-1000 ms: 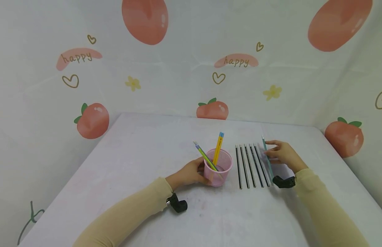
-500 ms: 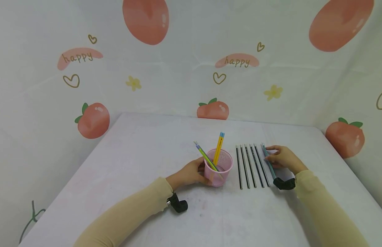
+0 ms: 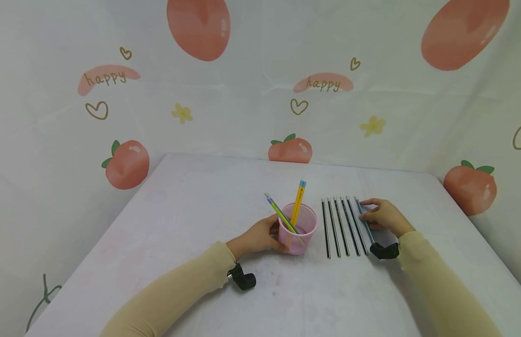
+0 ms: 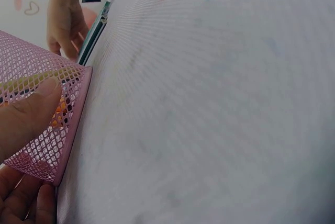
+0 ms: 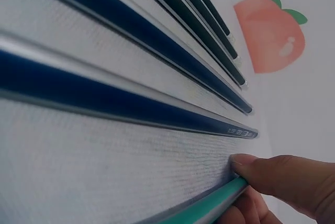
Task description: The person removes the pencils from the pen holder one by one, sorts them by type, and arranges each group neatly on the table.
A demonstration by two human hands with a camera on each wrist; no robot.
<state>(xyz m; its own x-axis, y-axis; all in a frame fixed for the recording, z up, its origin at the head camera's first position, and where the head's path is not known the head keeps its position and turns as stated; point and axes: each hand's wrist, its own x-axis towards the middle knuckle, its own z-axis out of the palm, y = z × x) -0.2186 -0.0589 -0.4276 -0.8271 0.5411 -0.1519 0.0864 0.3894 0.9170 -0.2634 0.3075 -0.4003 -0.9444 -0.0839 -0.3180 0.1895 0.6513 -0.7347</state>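
Note:
My left hand [image 3: 258,238] grips a pink mesh pen holder [image 3: 297,242] standing on the table, thumb on the near side and fingers behind it. Inside the holder lean yellow pencils [image 3: 298,202] with blue ends and a green-yellow pencil [image 3: 281,215]. On the right, my right hand [image 3: 386,216] pinches a teal pencil [image 5: 207,204] between thumb and fingers, low beside a row of dark pencils [image 3: 344,227]. In the right wrist view, the nearest dark blue pencil [image 5: 157,110] lies parallel to its neighbours, a gap away from the thumb.
The white table [image 3: 193,201] meets a printed cloth backdrop [image 3: 239,117] at its far edge. A dark green cord [image 3: 44,297] hangs at the left edge. Black wrist mounts [image 3: 243,279] sit below both cuffs.
My right hand has brought the teal pencil slightly toward me and left, down alongside the row. The left hand and the pen holder have stayed in place.

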